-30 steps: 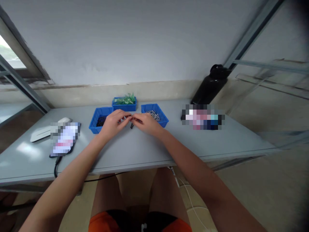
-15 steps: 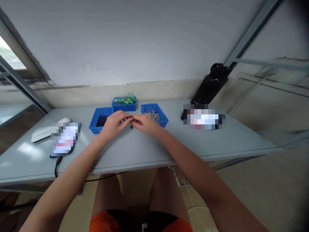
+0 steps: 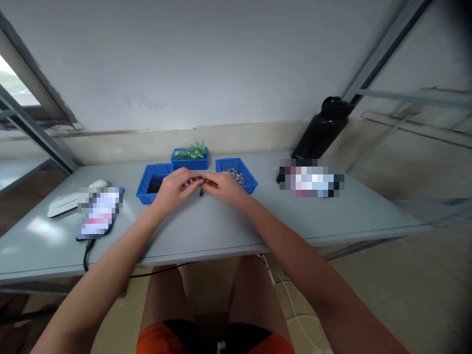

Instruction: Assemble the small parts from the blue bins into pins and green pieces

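Observation:
My left hand [image 3: 179, 188] and my right hand [image 3: 224, 188] meet above the table, thumbs and fingers pinched together tip to tip. Whatever lies between the fingertips is too small and covered to name. Just below them shows a small black piece [image 3: 201, 192]; whether it is held or rests on the table I cannot tell. Beside my left hand stands a blue bin [image 3: 143, 186] with small dark parts in it. Behind my right hand, another blue bin [image 3: 251, 183] holds shiny metal pin-like parts [image 3: 236, 175].
A third blue bin [image 3: 190, 163] at the back holds green strips [image 3: 192, 151]. On the left lie a phone [image 3: 99, 214] with a cable and a white device [image 3: 62, 204]. A black bottle [image 3: 320, 130] stands at the right, behind another phone [image 3: 313, 181].
Both hands stay almost in place, fingertips still together. The fingers of my right hand have shifted very slightly. Bins, phones and bottle have not moved.

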A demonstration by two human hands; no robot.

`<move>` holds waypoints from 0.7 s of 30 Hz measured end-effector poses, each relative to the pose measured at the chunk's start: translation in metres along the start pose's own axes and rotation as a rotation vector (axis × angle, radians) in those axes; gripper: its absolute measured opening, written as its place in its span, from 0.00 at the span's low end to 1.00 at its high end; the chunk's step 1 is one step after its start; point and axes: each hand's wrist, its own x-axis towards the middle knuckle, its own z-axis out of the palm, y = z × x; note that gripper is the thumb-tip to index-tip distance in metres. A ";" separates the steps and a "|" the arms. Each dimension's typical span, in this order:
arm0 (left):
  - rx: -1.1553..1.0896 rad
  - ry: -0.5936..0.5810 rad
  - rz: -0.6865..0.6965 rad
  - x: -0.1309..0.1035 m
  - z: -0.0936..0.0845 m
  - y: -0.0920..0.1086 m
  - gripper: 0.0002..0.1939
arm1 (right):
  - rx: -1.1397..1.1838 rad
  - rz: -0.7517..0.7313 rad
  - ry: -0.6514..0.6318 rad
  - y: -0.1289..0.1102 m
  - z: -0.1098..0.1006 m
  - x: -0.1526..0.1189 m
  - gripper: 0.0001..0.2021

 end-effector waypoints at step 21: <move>0.019 0.035 0.022 0.000 0.000 0.001 0.10 | 0.016 -0.007 -0.003 0.000 0.002 0.000 0.08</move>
